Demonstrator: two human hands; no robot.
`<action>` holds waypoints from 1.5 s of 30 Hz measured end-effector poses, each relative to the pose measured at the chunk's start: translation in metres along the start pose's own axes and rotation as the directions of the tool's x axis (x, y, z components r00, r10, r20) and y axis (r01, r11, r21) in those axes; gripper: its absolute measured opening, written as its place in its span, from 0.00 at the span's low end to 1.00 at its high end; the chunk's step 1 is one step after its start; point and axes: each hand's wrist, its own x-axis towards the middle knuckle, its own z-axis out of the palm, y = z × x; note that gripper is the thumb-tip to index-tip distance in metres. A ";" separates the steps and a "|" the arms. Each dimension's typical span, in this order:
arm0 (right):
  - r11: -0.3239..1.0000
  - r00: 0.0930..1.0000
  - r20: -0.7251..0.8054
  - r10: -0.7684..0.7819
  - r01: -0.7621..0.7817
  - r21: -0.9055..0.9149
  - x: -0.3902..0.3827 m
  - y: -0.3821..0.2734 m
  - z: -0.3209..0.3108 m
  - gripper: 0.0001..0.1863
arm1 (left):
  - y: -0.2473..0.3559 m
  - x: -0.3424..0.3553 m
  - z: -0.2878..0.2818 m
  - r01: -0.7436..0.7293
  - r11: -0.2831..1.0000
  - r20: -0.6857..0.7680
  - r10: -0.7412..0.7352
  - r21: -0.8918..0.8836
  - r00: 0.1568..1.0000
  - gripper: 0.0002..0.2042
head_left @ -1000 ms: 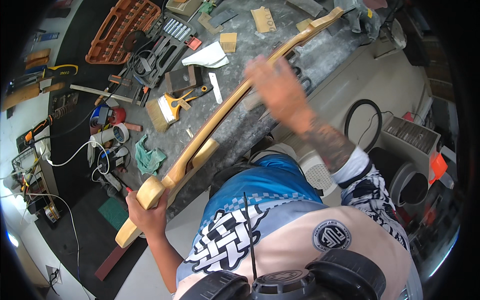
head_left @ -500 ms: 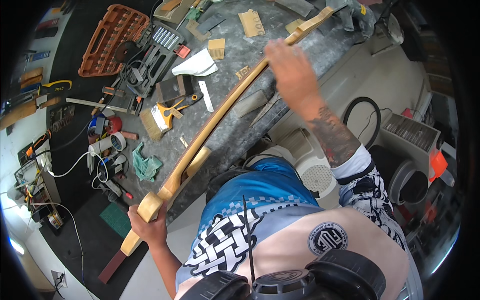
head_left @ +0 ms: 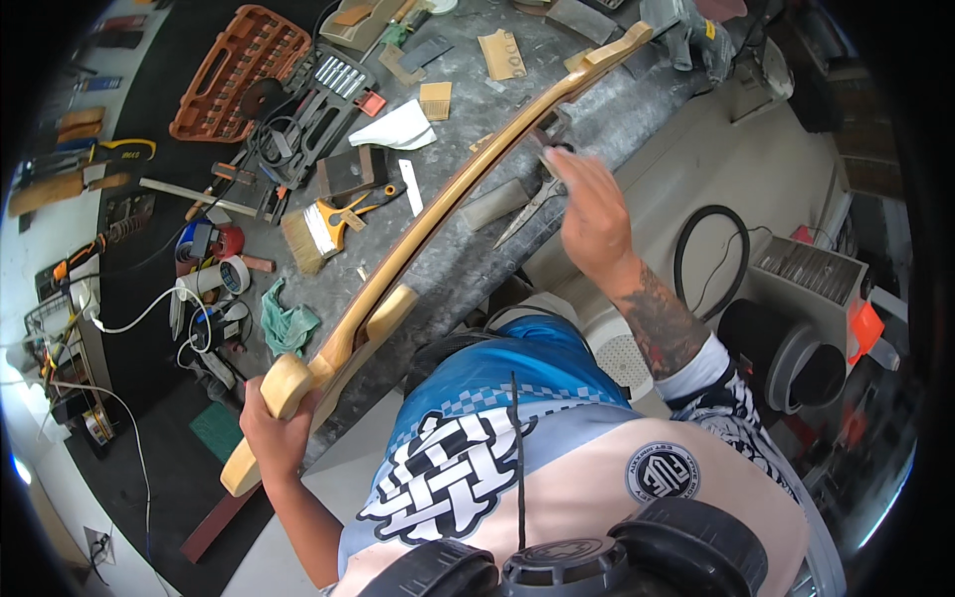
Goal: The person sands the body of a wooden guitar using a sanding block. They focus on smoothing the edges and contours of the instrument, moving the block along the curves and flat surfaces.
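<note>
A long pale wooden workpiece (head_left: 438,212), resembling a guitar neck and body seen edge-on, runs diagonally over the bench, with a dark strip along its side. My left hand (head_left: 276,428) is wrapped round its rounded, wider lower end. Close beside the upper part, on my side of it, is my right hand (head_left: 595,214), its fingers stretched out and apart from the wood. Metal scissors (head_left: 530,212) lie just left of that hand, their handles partly hidden. A red-brown flat strip (head_left: 221,521) sticks out below the left hand.
On the grey bench (head_left: 468,284) lie a paintbrush (head_left: 310,237), a white straightedge (head_left: 411,189), a green cloth (head_left: 287,318) and a folded white cloth (head_left: 396,127). An orange socket case (head_left: 237,75) stands open at the far left. Several cables and tools crowd the left side.
My right hand has come off the upper part of the wooden workpiece and moved toward me. The workpiece has rolled slightly, so its lower end shows a broader rounded face.
</note>
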 end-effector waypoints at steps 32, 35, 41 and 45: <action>0.611 0.594 0.172 0.786 -0.789 -0.063 -0.193 0.039 -0.066 0.17 | 0.006 -0.032 0.034 -0.115 0.987 -0.364 0.149 0.114 0.919 0.31; 0.558 0.540 0.173 0.824 -0.826 -0.077 -0.212 0.131 -0.065 0.20 | 0.007 -0.033 0.033 -0.113 0.978 -0.393 0.174 0.173 0.903 0.31; 0.268 0.245 0.113 0.963 -0.923 -0.276 -0.376 0.322 -0.105 0.22 | -0.003 -0.040 0.039 -0.116 0.982 -0.380 0.165 0.148 0.910 0.31; 0.002 -0.071 0.176 0.982 -0.924 -0.383 -0.457 0.306 -0.134 0.26 | 0.010 -0.032 0.036 -0.157 0.976 -0.323 0.198 0.147 0.926 0.28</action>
